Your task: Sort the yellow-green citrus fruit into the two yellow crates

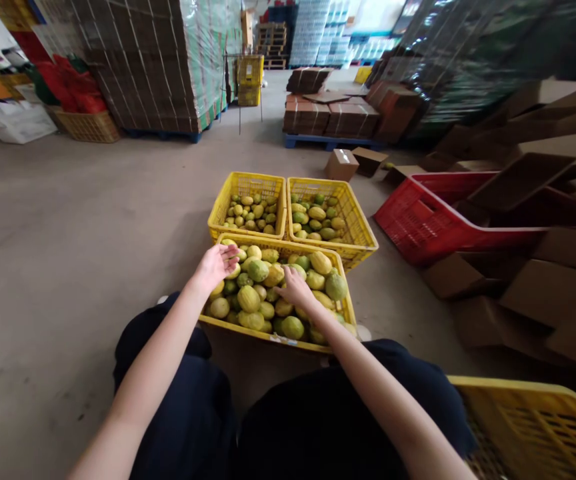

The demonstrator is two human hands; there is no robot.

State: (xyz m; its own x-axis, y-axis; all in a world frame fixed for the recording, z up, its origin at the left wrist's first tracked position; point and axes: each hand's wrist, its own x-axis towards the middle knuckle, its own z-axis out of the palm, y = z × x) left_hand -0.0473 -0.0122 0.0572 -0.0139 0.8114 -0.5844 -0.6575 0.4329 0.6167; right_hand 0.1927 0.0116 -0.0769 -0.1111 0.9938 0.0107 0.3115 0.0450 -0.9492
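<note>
A yellow plastic crate (345, 293) in front of my knees is full of yellow and green fruits (249, 299), rounded to oval; their exact kind is unclear. At its far left corner hovers my left hand (219, 262), palm turned inward, fingers stretched out, nothing in it. My right hand (297, 288) reaches down into the middle of the pile. Its thumb and fingers are apart and rest on or just above the fruits, with a yellow-green fruit (299, 270) by the fingertips. Part of the pile is hidden under this hand.
Behind stand two yellow crates, one left (211, 220) and one right (361, 223), partly filled with smaller-looking fruits. To the right are a red crate (408, 223) and a heap of cardboard boxes (558, 287). Another yellow crate (528, 390) is beside my right leg. Wrapped pallets stand farther back.
</note>
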